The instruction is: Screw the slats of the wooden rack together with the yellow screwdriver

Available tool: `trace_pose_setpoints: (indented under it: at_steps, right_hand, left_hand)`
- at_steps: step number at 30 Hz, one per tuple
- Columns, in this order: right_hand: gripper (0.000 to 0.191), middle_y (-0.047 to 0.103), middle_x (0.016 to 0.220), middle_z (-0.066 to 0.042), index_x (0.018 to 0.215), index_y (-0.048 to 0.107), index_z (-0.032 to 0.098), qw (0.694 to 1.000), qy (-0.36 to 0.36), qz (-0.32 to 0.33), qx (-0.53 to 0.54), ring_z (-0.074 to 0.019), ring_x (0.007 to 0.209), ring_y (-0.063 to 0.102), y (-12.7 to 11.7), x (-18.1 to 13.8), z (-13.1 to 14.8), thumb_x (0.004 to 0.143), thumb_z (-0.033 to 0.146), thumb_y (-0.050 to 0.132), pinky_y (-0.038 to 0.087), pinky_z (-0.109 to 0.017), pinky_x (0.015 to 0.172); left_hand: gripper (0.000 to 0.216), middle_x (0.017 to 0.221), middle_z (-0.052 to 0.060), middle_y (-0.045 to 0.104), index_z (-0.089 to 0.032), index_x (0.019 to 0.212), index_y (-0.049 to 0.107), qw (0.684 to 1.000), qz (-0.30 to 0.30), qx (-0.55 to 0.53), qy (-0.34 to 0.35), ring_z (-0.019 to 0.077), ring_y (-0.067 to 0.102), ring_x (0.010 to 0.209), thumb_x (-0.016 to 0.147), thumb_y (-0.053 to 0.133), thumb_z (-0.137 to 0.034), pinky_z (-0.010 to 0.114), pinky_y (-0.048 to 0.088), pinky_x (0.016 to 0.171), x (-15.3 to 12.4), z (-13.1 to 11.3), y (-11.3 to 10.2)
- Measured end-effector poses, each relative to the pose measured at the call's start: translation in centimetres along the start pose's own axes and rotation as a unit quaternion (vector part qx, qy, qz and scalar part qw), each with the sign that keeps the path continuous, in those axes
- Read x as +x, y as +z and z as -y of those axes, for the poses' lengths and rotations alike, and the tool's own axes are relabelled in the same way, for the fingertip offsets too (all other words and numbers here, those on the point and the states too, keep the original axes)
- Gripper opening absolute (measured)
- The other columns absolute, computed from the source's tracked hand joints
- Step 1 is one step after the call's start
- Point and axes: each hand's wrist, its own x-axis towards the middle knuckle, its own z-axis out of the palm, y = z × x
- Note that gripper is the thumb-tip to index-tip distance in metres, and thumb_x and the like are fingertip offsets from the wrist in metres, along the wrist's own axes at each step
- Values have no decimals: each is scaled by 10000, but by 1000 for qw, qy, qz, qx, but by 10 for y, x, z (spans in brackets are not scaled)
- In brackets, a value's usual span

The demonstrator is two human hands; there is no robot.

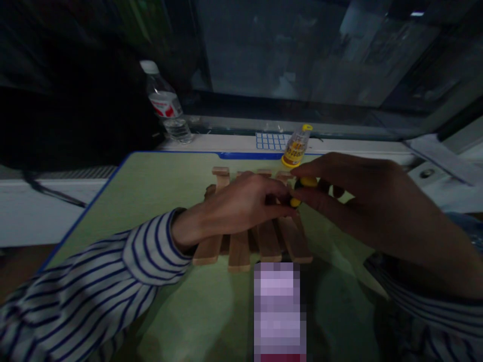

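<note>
My right hand (350,193) pinches a small yellow and black object (308,181) between thumb and fingers. Its exact kind is hard to tell, as the fingers cover much of it. My left hand (245,198) reaches across a wooden slatted piece (239,254), its thumb and index finger closed at the lower yellow end of that object. What lies between these left fingertips is hidden. Several pale wooden slats fan out on the green tabletop (162,186), their middles covered by my left hand and their ends showing in front of and behind it.
Behind the slats stands a small clear bottle (296,148) with a yellow label and cap. A water bottle (168,105) is on the sill at the back left. A pixelated pinkish patch (278,306) hides something at the front. Papers (445,156) lie at the right.
</note>
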Motion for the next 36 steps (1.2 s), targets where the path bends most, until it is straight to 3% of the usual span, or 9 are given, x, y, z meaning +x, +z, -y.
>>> trace_pose_setpoints:
  at_steps: [6,10,20,28,36]
  right_hand:
    - [297,700,1141,-23,1175,610,215,999,-27,5,36,-169,1013,658,-7,-5,0,900,164,510,501,-259,835]
    - [283,715,1083,19,1124,633,226,1000,-23,-2,21,-126,964,664,-5,-3,-1,889,121,518,480,-217,841]
    - [135,716,857,-7,955,663,204,999,-13,-11,-43,-167,730,663,-4,-4,-1,896,262,556,430,-272,589]
    - [252,720,881,-40,958,661,194,996,8,-21,-83,-204,733,681,-2,-2,1,929,385,498,422,-296,562]
    - [255,713,904,-55,956,658,182,996,-1,-15,-84,-219,759,685,-2,-2,1,938,366,482,448,-312,589]
  left_hand:
    - [126,795,-22,695,-197,912,700,1000,13,0,5,122,625,716,864,635,-294,221,403,625,0,0,-2]
    - [160,845,-17,703,-198,948,703,999,27,-24,-6,127,638,757,878,619,-315,223,419,655,0,3,0]
    - [181,942,-25,726,-201,1027,690,996,74,-55,18,113,663,822,922,550,-246,203,434,695,2,8,0]
    - [218,910,-12,720,-180,1087,674,996,71,-51,35,102,653,782,929,524,-200,194,425,674,2,6,0]
    - [234,906,-7,711,-217,1044,687,999,23,-25,7,140,646,815,865,630,-356,226,433,695,0,2,-2]
